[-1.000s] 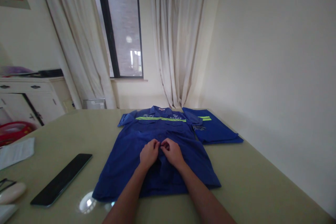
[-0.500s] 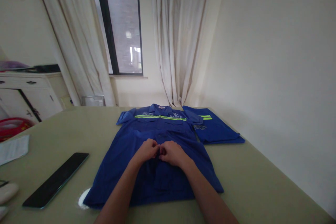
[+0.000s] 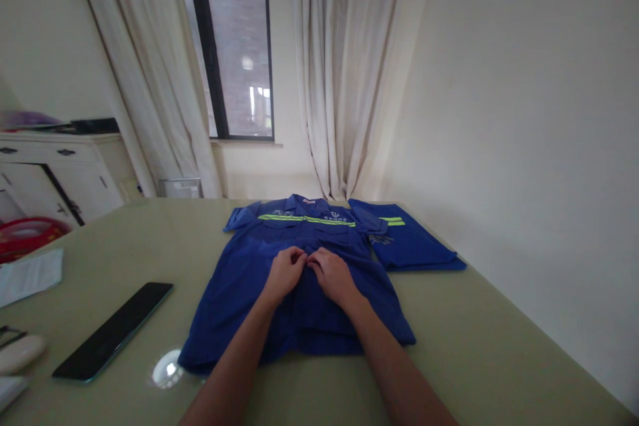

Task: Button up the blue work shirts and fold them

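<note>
A blue short-sleeved work shirt [image 3: 344, 279] with yellow-green stripes lies front side up on the table, its collar pointing away from me. My left hand [image 3: 285, 274] pinches the shirt's front placket near the middle. Close beside it, my right hand [image 3: 333, 273] pinches the same placket, the fingertips of both hands almost meeting. Any button between the fingers is hidden. To the right of the shirt's sleeve lies a folded blue garment [image 3: 419, 246] with a similar stripe.
On the greenish table [image 3: 479, 346], a black phone-like slab [image 3: 114, 329] lies to the left. Further left are a paper sheet [image 3: 30, 276], a pale rounded object [image 3: 22, 353] and a red basin-like item [image 3: 32, 236]. A wall [image 3: 539, 146] borders the right side.
Both hands have moved up the placket toward the collar. The shirt's lower hem has shifted away from me, uncovering more of the bright round spot on the table.
</note>
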Tool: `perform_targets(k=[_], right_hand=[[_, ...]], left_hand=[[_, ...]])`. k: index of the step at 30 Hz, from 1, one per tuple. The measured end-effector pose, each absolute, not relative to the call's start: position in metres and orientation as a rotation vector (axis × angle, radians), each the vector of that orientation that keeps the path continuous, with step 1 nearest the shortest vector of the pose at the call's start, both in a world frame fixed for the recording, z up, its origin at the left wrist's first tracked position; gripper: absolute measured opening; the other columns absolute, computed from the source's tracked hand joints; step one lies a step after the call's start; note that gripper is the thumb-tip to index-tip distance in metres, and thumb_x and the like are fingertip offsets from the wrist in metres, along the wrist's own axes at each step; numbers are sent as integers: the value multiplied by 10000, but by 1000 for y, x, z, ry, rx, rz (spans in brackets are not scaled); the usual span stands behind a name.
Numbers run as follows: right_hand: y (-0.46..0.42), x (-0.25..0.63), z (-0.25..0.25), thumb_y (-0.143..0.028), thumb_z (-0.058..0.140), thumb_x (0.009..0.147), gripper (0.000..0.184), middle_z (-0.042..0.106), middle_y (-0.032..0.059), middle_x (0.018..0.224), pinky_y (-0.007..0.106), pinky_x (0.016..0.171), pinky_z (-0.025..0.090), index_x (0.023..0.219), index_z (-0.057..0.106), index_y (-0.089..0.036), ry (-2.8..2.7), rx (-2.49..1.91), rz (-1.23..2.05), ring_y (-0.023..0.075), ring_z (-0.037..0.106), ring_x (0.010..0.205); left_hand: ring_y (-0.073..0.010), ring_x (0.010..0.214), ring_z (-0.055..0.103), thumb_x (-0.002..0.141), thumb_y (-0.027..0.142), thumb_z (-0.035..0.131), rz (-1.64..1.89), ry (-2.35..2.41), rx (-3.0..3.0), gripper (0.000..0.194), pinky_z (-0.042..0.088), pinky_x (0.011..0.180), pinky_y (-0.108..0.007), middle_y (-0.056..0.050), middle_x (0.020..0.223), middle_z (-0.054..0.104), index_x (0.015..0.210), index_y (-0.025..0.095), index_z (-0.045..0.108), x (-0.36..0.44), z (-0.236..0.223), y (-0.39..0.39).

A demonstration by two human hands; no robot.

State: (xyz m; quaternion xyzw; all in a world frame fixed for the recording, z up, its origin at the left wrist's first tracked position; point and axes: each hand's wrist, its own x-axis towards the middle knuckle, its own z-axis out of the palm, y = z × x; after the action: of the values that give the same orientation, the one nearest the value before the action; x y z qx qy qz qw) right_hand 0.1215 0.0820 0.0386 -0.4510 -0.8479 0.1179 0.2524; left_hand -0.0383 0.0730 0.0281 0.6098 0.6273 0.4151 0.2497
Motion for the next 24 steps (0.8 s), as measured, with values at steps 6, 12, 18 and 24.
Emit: perform_targets(k=[6,12,18,24], right_hand=[[82,122,39,-320,591,962,141,709,24,958,270,721,423,907,697,-243,-2165,-1411,260,185,653,872],[88,126,36,-188,560,934,143,678,13,1033,249,768,444,1043,628,-250,-2044,-1396,328,159,643,907],[89,130,30,-195,593,917,213,668,17,1118,264,792,459,1102,656,-278,-2228,-1406,393,160,657,925],[85,129,26,-247,720,833,221,677,22,1036,278,760,461,1049,695,-287,-2456,-1432,351,204,654,954]], left_hand=[[-192,855,645,899,433,485,1154,1545,1607,329,484,751,-263,-41,873,729,863,176,687,-33,34,75],[-167,618,624,784,409,605,706,1404,1548,250,498,574,-254,6,598,642,652,197,609,-49,26,63],[-203,603,721,721,364,714,427,1359,1364,176,584,567,-296,-28,668,728,738,197,659,-54,10,57],[-191,652,709,915,421,512,759,1612,1357,297,562,588,-275,-63,744,719,804,175,636,-47,-5,81]])
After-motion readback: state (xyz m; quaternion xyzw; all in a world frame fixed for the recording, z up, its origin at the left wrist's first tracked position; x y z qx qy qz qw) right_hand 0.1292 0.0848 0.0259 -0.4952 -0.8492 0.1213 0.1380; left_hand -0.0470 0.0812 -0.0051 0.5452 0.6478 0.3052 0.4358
